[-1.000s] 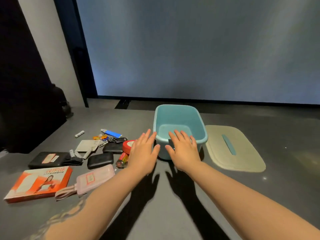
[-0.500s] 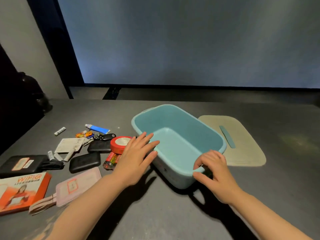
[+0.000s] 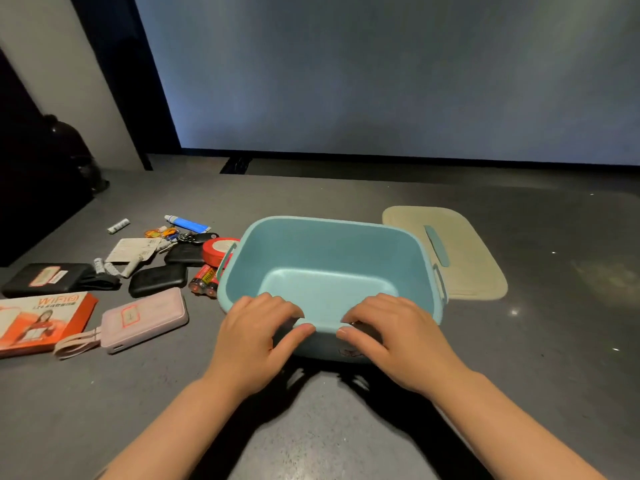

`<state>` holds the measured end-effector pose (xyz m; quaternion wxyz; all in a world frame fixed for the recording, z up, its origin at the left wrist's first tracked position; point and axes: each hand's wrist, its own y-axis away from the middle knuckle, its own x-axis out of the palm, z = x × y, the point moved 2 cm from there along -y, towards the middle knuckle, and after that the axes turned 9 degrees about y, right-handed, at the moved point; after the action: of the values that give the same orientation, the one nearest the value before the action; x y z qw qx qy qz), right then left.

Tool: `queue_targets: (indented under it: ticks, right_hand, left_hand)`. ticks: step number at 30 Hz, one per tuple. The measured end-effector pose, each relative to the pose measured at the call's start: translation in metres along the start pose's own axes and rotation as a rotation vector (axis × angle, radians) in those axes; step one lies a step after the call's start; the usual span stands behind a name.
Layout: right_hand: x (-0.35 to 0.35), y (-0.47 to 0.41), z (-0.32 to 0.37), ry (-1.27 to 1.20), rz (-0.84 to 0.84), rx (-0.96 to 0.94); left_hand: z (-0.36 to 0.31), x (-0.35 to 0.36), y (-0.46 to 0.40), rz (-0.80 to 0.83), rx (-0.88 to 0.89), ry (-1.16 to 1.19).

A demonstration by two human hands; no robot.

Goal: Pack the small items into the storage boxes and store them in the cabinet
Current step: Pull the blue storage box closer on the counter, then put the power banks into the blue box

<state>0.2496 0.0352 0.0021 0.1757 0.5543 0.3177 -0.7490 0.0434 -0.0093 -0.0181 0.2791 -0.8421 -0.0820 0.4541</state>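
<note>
Head view: you look down on a grey table [image 3: 346,427] with your two bare forearms reaching forward.
Storage box: the teal storage box [image 3: 329,271] stands upright and open at the table's middle, nothing inside it.
Your left hand: your left hand [image 3: 256,341] grasps the near rim, fingers curled over the edge, thumb on the outer wall.
Your right hand: your right hand [image 3: 394,336] grips the same rim just beside it, in the same way.
Lid: the beige lid [image 3: 464,268] lies flat right of the box, touching or almost touching it.
Small items: left of the box lie a red tape roll [image 3: 219,249], batteries [image 3: 204,280], a pink power bank [image 3: 145,318], two black cases [image 3: 157,284], an orange carton [image 3: 41,320] and a blue tube [image 3: 187,223].
Unclear: the little pieces by the keys [image 3: 194,237] are probably trinkets; too small to tell.
</note>
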Motion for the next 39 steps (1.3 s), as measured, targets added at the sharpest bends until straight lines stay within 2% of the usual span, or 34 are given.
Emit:
queue_targets:
  ticks: [6,15,20,23,26,29,31,36,39]
  right_hand:
    - [-0.006,0.017,-0.013,-0.043,-0.035,-0.070]
    - [-0.012,0.026,-0.008,-0.080,-0.051,-0.031]
    - [-0.007,0.007,0.051,-0.154,-0.220,0.014]
    - [0.002,-0.014,0.101,-0.221,-0.291,-0.072]
    - [0.022,-0.042,0.154,-0.306,-0.262,-0.164]
    - [0.062,-0.066,0.194,-0.311,-0.120,-0.162]
    - [0.098,-0.085,0.213,-0.301,0.000,-0.051]
    - [0.157,-0.132,0.224,-0.292,0.059,0.245]
    - [0.174,-0.140,0.223,-0.303,0.092,0.373]
  left_hand:
    - [-0.008,-0.014,0.021,-0.010,-0.074,-0.043]
    - [-0.013,-0.021,0.031,-0.007,-0.137,0.013]
    - [0.008,-0.052,0.057,-0.169,-0.227,0.112]
    - [0.041,-0.077,0.078,-0.230,-0.364,0.116]
    - [0.090,-0.100,0.095,-0.286,-0.499,0.118]
    - [0.141,-0.117,0.108,-0.224,-0.634,0.133]
    - [0.176,-0.126,0.115,-0.108,-0.673,0.114]
    - [0.233,-0.123,0.108,0.208,-0.545,0.015]
    - [0.237,-0.114,0.098,0.247,-0.466,0.002]
